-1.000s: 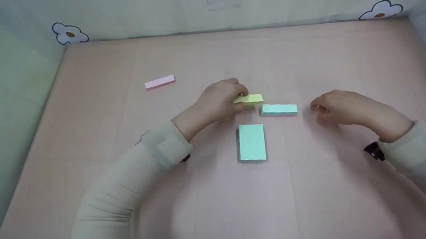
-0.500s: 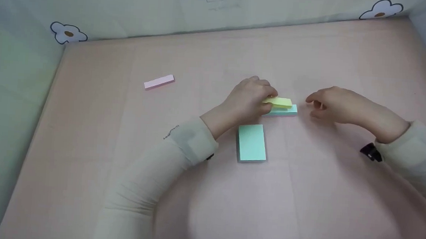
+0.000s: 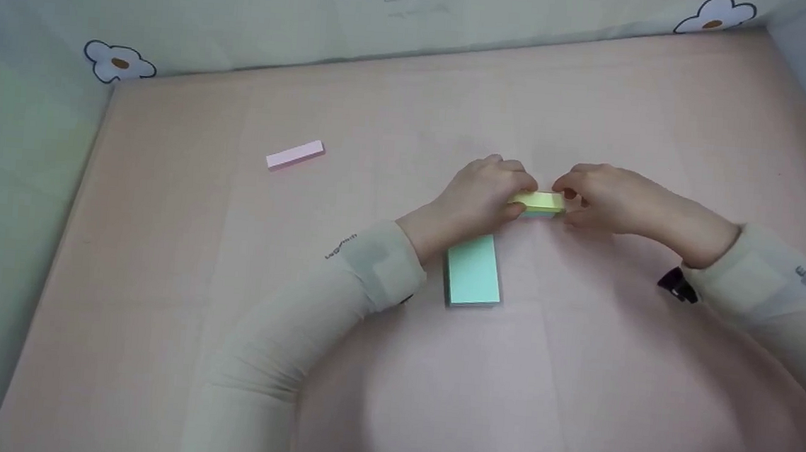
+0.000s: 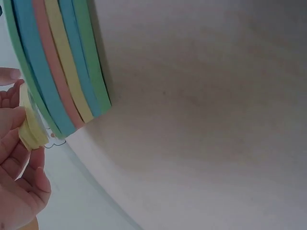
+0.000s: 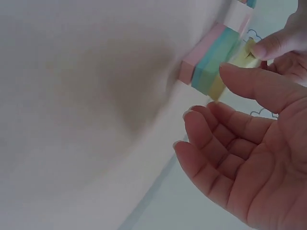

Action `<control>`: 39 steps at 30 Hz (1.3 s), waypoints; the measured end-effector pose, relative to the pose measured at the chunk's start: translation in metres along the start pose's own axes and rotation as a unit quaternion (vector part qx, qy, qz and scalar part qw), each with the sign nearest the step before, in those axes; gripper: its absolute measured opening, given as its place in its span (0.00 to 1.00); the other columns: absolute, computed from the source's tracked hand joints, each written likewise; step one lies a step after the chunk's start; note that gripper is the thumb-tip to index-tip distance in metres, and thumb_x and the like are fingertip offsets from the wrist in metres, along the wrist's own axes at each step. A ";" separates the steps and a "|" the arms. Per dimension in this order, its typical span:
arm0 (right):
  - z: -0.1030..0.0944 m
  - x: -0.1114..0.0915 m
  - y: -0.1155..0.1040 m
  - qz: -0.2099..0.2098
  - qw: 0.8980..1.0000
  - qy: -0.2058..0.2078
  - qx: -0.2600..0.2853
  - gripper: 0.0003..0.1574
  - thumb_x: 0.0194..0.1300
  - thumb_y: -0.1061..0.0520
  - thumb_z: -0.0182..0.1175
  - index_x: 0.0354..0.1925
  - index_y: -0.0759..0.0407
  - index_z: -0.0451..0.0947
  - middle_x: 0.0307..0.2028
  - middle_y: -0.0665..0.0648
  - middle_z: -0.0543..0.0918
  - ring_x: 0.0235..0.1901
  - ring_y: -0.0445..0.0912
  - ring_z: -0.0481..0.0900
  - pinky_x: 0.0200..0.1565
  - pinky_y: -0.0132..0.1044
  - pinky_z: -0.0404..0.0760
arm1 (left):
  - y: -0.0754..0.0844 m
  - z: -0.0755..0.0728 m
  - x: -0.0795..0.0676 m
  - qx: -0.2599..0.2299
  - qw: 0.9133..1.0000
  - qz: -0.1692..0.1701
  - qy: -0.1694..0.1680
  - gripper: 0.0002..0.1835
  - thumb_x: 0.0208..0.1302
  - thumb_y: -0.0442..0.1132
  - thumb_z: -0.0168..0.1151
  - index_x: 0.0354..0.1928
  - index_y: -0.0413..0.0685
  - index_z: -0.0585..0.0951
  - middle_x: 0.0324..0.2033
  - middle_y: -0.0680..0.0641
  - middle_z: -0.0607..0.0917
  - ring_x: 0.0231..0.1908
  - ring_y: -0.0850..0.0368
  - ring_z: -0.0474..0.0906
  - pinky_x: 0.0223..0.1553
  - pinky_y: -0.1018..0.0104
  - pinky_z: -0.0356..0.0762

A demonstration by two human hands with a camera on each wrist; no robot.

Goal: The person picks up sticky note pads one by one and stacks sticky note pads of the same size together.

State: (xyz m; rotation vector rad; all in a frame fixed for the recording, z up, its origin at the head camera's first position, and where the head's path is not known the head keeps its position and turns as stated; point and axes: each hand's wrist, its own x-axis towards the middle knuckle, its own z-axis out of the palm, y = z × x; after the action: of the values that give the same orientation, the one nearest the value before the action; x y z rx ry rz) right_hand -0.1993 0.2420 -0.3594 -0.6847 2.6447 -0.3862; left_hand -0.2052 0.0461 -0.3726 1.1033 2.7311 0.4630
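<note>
A yellow sticky-note pad [image 3: 548, 202] lies along a small stack of narrow pads, pinched at its left end by my left hand [image 3: 483, 192]. Green, blue and pink layers of that stack [image 5: 206, 62] show under the yellow one in the right wrist view. My right hand [image 3: 614, 202] is at the stack's right end, thumb and loosely bent fingers apart around the corner; any contact is unclear. A larger teal-topped pad block [image 3: 474, 273] sits nearer, partly behind the left wrist. Its coloured layers [image 4: 62, 67] fill the upper left of the left wrist view.
A narrow pink pad [image 3: 295, 155] lies apart to the left on the pink tabletop [image 3: 160, 251]. Pale walls with flower prints [image 3: 120, 63] border the table at the back and sides.
My left hand has carried the yellow pad rightward and down onto the teal-topped narrow stack. The right hand has moved left to the stack's right end.
</note>
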 end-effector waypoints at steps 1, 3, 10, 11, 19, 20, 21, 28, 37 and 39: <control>0.001 0.001 0.000 0.001 1.000 -0.004 -0.001 0.20 0.52 0.64 0.58 0.46 0.66 0.75 0.36 0.58 0.76 0.33 0.50 0.71 0.37 0.44 0.70 | -0.001 0.000 0.000 0.001 1.000 0.000 -0.002 0.15 0.60 0.37 0.57 0.50 0.48 0.79 0.46 0.51 0.81 0.41 0.54 0.73 0.43 0.66 0.69; 0.004 0.004 -0.001 0.007 1.000 -0.013 -0.003 0.21 0.52 0.64 0.59 0.47 0.67 0.74 0.36 0.58 0.76 0.34 0.51 0.71 0.38 0.45 0.70 | -0.001 0.001 0.001 0.004 1.000 0.000 -0.006 0.15 0.60 0.36 0.56 0.50 0.47 0.79 0.45 0.50 0.81 0.41 0.54 0.73 0.44 0.66 0.69; 0.010 0.011 -0.004 0.026 0.999 -0.023 -0.012 0.16 0.51 0.65 0.57 0.41 0.67 0.75 0.34 0.58 0.77 0.32 0.51 0.69 0.38 0.45 0.70 | -0.004 0.003 0.003 0.021 1.000 0.005 -0.014 0.15 0.60 0.36 0.56 0.49 0.48 0.79 0.43 0.50 0.80 0.41 0.53 0.73 0.44 0.64 0.69; 0.010 0.012 -0.004 0.029 0.999 -0.021 -0.013 0.15 0.51 0.66 0.57 0.40 0.67 0.75 0.33 0.58 0.77 0.32 0.51 0.69 0.37 0.44 0.69 | -0.004 0.003 0.003 0.022 1.000 0.003 -0.018 0.15 0.60 0.36 0.56 0.50 0.47 0.79 0.44 0.49 0.80 0.41 0.53 0.73 0.44 0.64 0.69; 0.012 0.016 -0.005 0.028 0.999 -0.007 -0.038 0.09 0.51 0.67 0.57 0.35 0.67 0.76 0.29 0.58 0.77 0.28 0.51 0.68 0.35 0.44 0.70 | -0.010 0.002 0.003 0.036 0.997 -0.041 -0.053 0.17 0.59 0.40 0.57 0.51 0.46 0.78 0.43 0.48 0.81 0.41 0.54 0.74 0.43 0.64 0.70; 0.013 0.016 -0.005 0.028 0.999 -0.007 -0.041 0.09 0.51 0.67 0.57 0.35 0.67 0.76 0.29 0.58 0.77 0.28 0.50 0.68 0.34 0.44 0.70 | -0.010 0.002 0.003 0.038 0.997 -0.046 -0.056 0.17 0.58 0.40 0.57 0.50 0.46 0.79 0.42 0.48 0.81 0.40 0.55 0.74 0.42 0.64 0.70; 0.013 0.016 -0.005 0.028 0.999 -0.006 -0.044 0.09 0.51 0.67 0.57 0.35 0.67 0.76 0.28 0.58 0.77 0.28 0.50 0.68 0.34 0.43 0.70 | -0.011 0.002 0.003 0.040 0.996 -0.051 -0.057 0.16 0.57 0.41 0.57 0.48 0.46 0.80 0.41 0.48 0.82 0.39 0.55 0.74 0.41 0.64 0.70; 0.016 0.018 -0.007 0.032 0.998 -0.003 -0.053 0.09 0.51 0.67 0.56 0.35 0.66 0.76 0.27 0.58 0.75 0.27 0.50 0.67 0.32 0.43 0.69 | -0.012 0.002 0.003 0.040 0.995 -0.067 -0.063 0.12 0.56 0.41 0.57 0.39 0.45 0.83 0.32 0.48 0.83 0.30 0.57 0.69 0.33 0.66 0.66; 0.017 0.018 -0.006 0.030 0.998 -0.003 -0.062 0.07 0.51 0.66 0.57 0.33 0.65 0.75 0.26 0.57 0.74 0.26 0.50 0.67 0.31 0.42 0.69 | -0.015 0.003 0.001 0.051 0.993 -0.075 -0.071 0.11 0.56 0.40 0.56 0.37 0.46 0.83 0.31 0.48 0.82 0.30 0.57 0.68 0.34 0.65 0.68; 0.018 0.019 -0.006 0.030 0.998 -0.005 -0.063 0.07 0.51 0.66 0.57 0.33 0.66 0.75 0.26 0.58 0.74 0.26 0.50 0.67 0.31 0.42 0.69 | -0.015 0.003 0.001 0.049 0.993 -0.076 -0.072 0.11 0.56 0.40 0.56 0.38 0.46 0.83 0.31 0.48 0.82 0.30 0.57 0.68 0.34 0.65 0.68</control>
State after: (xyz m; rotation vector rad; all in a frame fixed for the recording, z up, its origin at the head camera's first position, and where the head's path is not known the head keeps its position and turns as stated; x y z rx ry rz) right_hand -0.2046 0.2249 -0.3785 -0.6409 2.6918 -0.1990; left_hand -0.2149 0.0372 -0.3804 0.9017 2.7091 0.2215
